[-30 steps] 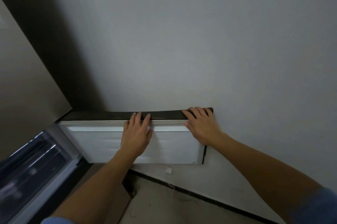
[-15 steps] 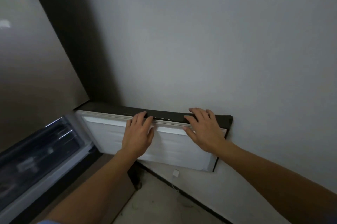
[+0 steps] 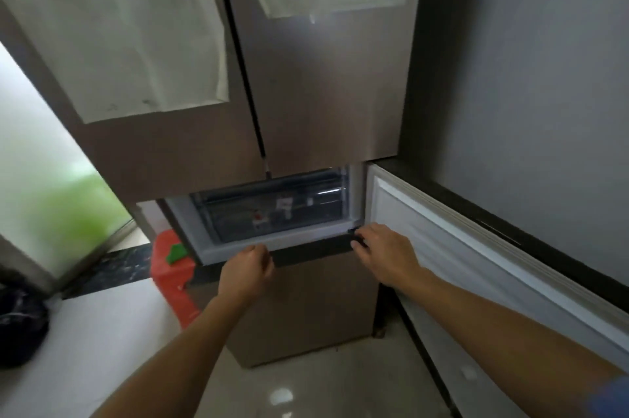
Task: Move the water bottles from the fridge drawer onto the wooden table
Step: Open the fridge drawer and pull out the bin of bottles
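The brown fridge (image 3: 320, 84) has its lower right door (image 3: 476, 268) swung open to the right, white lining facing me. Inside, a clear fridge drawer (image 3: 272, 210) shows blurred water bottles (image 3: 269, 213) with red and white labels. My left hand (image 3: 246, 269) hovers with fingers curled just below the white front ledge of the compartment, holding nothing that I can see. My right hand (image 3: 386, 256) rests with fingers spread on the dark strip at the compartment's lower right corner. The wooden table is out of view.
A red plastic stool (image 3: 170, 278) with a green item on it stands left of the fridge. A dark bag (image 3: 18, 322) lies on the white surface at far left. Grey wall rises behind the open door. Pale tiled floor is below.
My view has swung left from the open door to the fridge front. Both hands have left the door's top edge and now sit at the compartment's lower front edge.
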Demonstrator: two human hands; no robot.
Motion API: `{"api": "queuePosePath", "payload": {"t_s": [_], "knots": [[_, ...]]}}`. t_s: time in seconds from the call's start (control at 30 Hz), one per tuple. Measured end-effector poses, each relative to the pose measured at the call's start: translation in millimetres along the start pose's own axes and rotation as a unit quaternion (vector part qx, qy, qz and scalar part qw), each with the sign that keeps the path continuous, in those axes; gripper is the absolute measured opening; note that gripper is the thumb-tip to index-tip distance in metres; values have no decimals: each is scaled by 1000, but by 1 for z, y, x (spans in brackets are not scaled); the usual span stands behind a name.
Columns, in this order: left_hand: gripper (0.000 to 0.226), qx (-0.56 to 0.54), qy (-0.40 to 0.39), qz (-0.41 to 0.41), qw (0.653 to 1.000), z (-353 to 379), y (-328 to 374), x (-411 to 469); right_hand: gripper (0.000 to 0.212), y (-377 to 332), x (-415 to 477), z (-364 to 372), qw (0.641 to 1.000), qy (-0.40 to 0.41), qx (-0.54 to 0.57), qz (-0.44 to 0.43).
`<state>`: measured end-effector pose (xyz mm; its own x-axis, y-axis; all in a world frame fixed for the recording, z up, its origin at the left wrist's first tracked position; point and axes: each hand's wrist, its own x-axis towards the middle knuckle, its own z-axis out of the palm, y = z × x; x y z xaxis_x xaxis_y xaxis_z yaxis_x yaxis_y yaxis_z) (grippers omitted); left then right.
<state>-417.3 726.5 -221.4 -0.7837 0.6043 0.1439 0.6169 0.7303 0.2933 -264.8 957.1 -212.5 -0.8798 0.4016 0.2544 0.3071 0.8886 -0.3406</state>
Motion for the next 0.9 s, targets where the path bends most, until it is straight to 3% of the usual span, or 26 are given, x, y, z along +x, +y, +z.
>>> {"api": "queuePosePath", "payload": {"t_s": [0.23, 0.33, 0.43, 0.5, 0.57, 0.67, 0.73, 0.77, 0.9], "knots": [[14, -136, -26, -162, 977, 4, -103, 29, 32, -55, 86, 73, 995, -51, 76, 33], [21, -302, -35, -260, 917, 12, -128, 59, 30, -69, 118, 102, 972, -72, 172, 140], [26, -507, -22, -370, 778, 16, -136, 93, 26, -78, 148, 127, 878, -68, 358, 310], [29, -555, -27, -397, 730, 20, -140, 115, 25, -81, 166, 134, 783, -60, 465, 408], [36, -588, -41, -406, 698, 31, -149, 133, 28, -76, 183, 145, 721, -44, 518, 457], [53, -643, -43, -413, 643, 47, -162, 162, 44, -60, 210, 163, 632, -12, 594, 497], [64, -683, -28, -411, 603, 55, -166, 182, 52, -50, 229, 173, 535, 34, 674, 509], [67, -704, -12, -410, 580, 59, -165, 190, 53, -44, 237, 177, 504, 50, 702, 500], [82, -771, 54, -393, 499, 79, -160, 212, 62, -26, 258, 179, 450, 50, 767, 454]]}}
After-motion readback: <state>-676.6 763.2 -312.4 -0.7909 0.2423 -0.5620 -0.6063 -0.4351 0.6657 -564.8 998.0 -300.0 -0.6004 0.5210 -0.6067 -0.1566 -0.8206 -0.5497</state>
